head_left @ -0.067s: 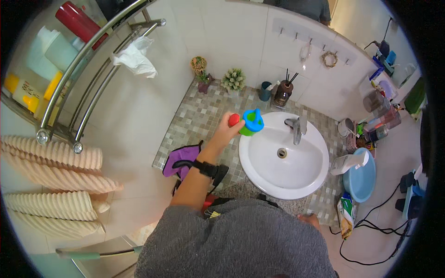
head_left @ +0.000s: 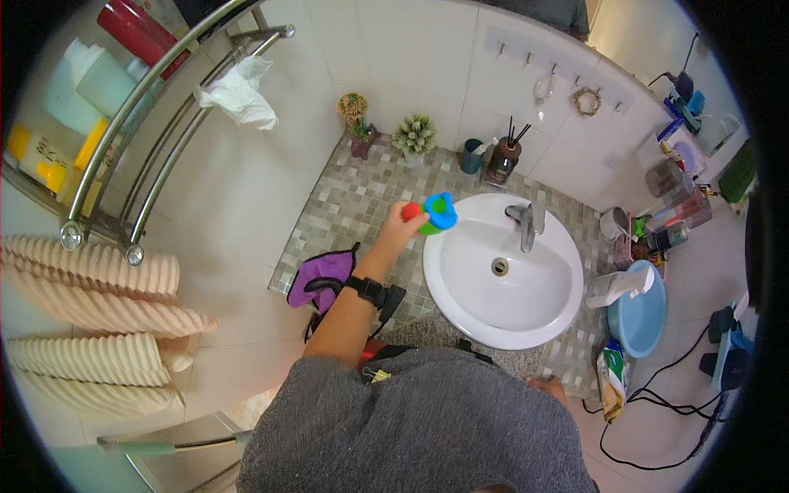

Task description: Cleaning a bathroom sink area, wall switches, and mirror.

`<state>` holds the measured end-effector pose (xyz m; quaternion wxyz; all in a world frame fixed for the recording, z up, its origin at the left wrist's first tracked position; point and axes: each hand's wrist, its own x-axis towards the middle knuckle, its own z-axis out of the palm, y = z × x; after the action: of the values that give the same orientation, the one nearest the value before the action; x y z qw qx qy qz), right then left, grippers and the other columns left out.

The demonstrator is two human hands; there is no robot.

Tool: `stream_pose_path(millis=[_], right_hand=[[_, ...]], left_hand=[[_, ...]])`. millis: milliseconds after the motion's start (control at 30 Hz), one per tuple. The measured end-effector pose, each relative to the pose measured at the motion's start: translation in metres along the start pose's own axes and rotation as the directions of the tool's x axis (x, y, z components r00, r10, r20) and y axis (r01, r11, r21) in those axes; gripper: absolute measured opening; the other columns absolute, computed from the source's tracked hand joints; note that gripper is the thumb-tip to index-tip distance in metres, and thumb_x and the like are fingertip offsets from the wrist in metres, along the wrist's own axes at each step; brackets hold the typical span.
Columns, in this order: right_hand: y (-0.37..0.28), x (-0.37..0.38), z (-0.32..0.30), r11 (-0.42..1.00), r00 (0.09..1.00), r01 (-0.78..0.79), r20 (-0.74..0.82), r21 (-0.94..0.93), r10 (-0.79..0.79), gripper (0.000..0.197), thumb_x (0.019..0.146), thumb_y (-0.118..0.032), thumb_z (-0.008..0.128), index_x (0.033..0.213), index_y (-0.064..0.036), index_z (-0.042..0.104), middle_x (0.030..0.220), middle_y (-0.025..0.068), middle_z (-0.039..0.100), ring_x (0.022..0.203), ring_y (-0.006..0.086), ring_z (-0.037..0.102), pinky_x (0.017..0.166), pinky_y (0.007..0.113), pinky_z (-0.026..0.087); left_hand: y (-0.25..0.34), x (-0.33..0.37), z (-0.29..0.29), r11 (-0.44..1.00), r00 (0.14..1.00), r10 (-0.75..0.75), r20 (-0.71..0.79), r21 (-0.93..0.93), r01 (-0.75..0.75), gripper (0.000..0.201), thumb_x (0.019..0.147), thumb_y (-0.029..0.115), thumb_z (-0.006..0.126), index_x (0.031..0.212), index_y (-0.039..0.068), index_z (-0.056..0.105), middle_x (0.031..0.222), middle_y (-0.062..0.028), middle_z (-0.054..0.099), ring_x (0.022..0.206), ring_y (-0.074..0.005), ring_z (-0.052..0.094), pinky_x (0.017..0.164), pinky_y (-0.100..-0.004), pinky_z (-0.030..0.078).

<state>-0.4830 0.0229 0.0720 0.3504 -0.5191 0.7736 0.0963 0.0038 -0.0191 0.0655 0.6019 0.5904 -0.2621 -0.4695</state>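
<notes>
My left hand (head_left: pixel 401 228) is closed on the red handle of a small plastic cup (head_left: pixel 436 215), which has a green body and a blue top. It holds the cup tilted over the tiled counter, by the left rim of the white sink (head_left: pixel 444 308). A black strap with a device sits round my left wrist. Below the wrist, a purple cloth (head_left: pixel 327 275) lies on the counter. My right hand (head_left: pixel 549 389) shows only in part beside my grey shirt, near the counter's front edge, with its fingers mostly hidden.
A chrome faucet (head_left: pixel 526 223) stands at the sink's back. Behind are a small potted plant (head_left: pixel 413 134) and a dark reed diffuser (head_left: pixel 503 158). To the right are a white spray bottle (head_left: pixel 608 287), a blue basin (head_left: pixel 637 329) and black cables (head_left: pixel 657 400). Towels (head_left: pixel 90 279) hang at left.
My left hand and the cup have shifted slightly left, and the cup's top has turned a little. Nothing else has visibly moved.
</notes>
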Motion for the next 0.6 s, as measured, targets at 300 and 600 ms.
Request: stream_pose_path(millis=[300, 600], right_hand=[[0.018, 0.022, 0.010, 0.992, 0.995, -0.076, 0.067, 0.102, 0.070, 0.072, 0.061, -0.036, 0.087, 0.100, 0.0117, 0.050, 0.067, 0.0126, 0.056, 0.053, 0.0187, 0.051, 0.043, 0.032, 0.040], [0.031, 0.047, 0.022, 0.968, 0.968, -0.241, 0.059, -0.071, 0.245, 0.100, 0.060, -0.045, 0.086, 0.120, 0.0189, 0.039, 0.089, 0.0231, 0.062, 0.063, 0.0220, 0.059, 0.046, 0.032, 0.046]], left_hand=[[-0.083, 0.039, -0.058, 0.841, 0.783, -0.461, -0.418, -0.488, 0.234, 0.035, 0.083, 0.031, 0.070, 0.106, 0.012, 0.053, 0.098, -0.0037, 0.055, 0.092, -0.0158, 0.054, 0.074, -0.0313, 0.049], [-0.088, 0.078, -0.082, 0.877, 0.863, -0.171, -0.476, -0.472, -0.087, 0.025, 0.078, 0.006, 0.071, 0.094, 0.008, 0.052, 0.089, -0.0024, 0.055, 0.079, -0.0141, 0.055, 0.068, -0.0254, 0.048]])
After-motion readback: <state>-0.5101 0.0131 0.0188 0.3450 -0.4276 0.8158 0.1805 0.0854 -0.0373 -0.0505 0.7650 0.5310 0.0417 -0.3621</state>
